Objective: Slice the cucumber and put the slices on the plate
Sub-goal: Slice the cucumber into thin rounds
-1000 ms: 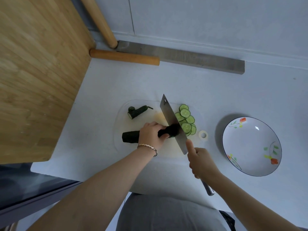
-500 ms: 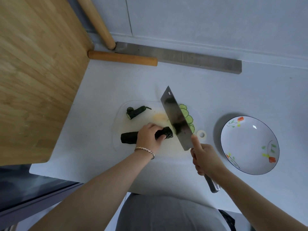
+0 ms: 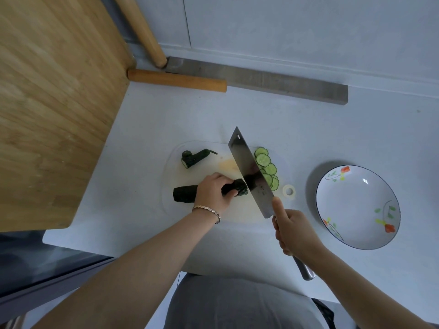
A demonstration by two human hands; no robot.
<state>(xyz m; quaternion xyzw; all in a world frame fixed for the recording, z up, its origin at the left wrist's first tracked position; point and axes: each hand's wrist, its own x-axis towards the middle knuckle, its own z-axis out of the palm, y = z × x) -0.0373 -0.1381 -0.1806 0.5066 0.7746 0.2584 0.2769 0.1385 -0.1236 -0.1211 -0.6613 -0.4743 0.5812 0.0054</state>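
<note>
Your left hand (image 3: pixel 213 193) lies over the cucumber (image 3: pixel 184 194), fingers curled down round it and holding it against the white cutting board (image 3: pixel 213 162). A bracelet (image 3: pixel 209 210) sits on that wrist. The cucumber lies crosswise on the near half of the board. Its dark left end sticks out past your hand, and its right end meets the blade.

Your right hand (image 3: pixel 294 231) grips the handle of the cleaver (image 3: pixel 249 172), fingers wrapped tight and the thumb stretched forward to the blade's near corner. The metal butt of the handle shows below your wrist. The blade runs from near right to far left across the board, leaning so its flat face shows, and it touches the cucumber's right end. Whether the edge has gone into the cucumber, you cannot tell.

The cut slices (image 3: pixel 267 166) lie in an overlapping row on the board just right of the blade, partly hidden by it. A cut-off stem end (image 3: pixel 194 157) lies on the far left part of the board.

The flowered plate (image 3: pixel 356 205) sits on the white counter to the right, well apart from the board. A wooden tabletop (image 3: pixel 47 103) fills the left, and a grey bar (image 3: pixel 273 80) lies along the far wall.
</note>
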